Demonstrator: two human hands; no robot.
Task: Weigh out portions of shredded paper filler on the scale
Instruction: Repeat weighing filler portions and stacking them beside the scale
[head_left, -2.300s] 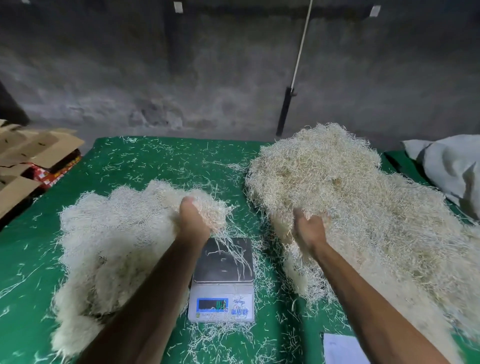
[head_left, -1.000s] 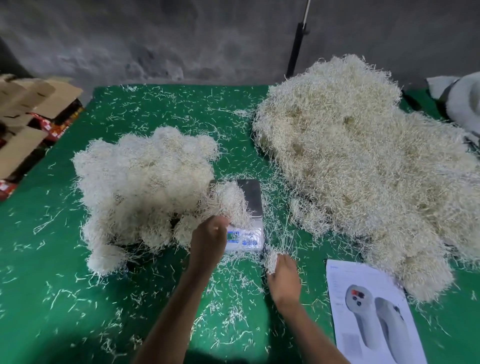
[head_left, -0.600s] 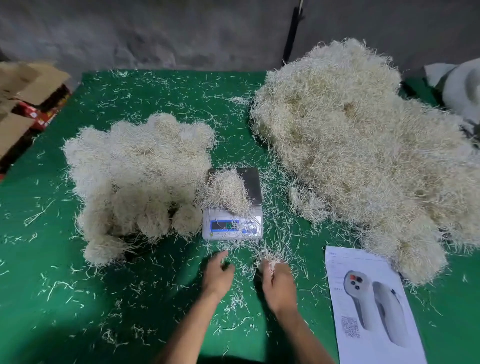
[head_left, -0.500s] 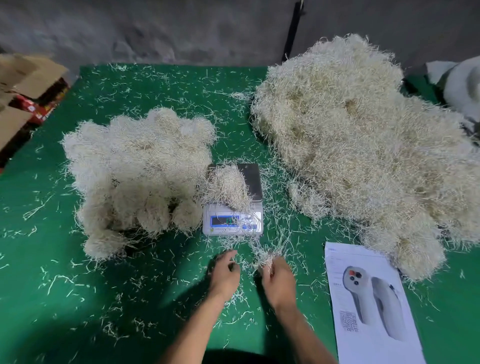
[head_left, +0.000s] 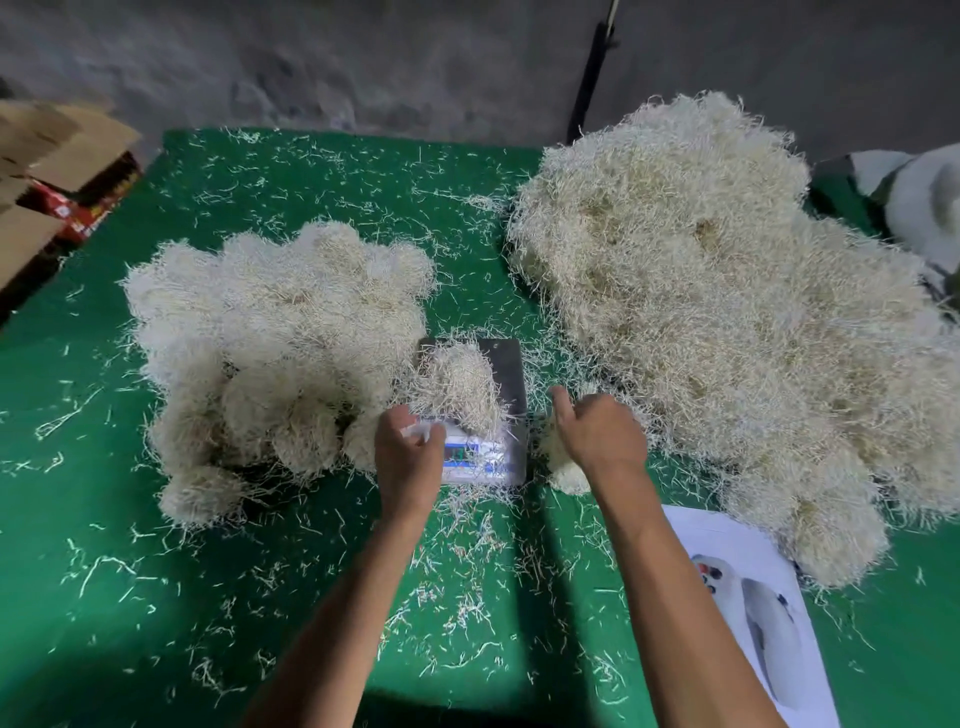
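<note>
A small digital scale (head_left: 508, 374) stands mid-table with a portion of shredded paper filler (head_left: 457, 387) heaped on its platform. My left hand (head_left: 408, 460) is at the scale's front left corner, and its fingertips pinch a few shreds by that portion. My right hand (head_left: 597, 439) is just right of the scale, fingers curled into a clump (head_left: 563, 470) at the near edge of the large filler pile (head_left: 727, 312). A heap of rounded filler portions (head_left: 270, 332) lies left of the scale.
Loose shreds litter the green table (head_left: 130, 571). A printed sheet (head_left: 753, 613) lies at the front right. Cardboard boxes (head_left: 57, 171) sit off the left edge, a white bag (head_left: 914, 202) at the far right, and a grey wall with a dark pole (head_left: 592, 78) behind.
Both hands have moved forward from the table's front. The left hand now reaches the scale's front corner and the right hand has gone to the edge of the large pile.
</note>
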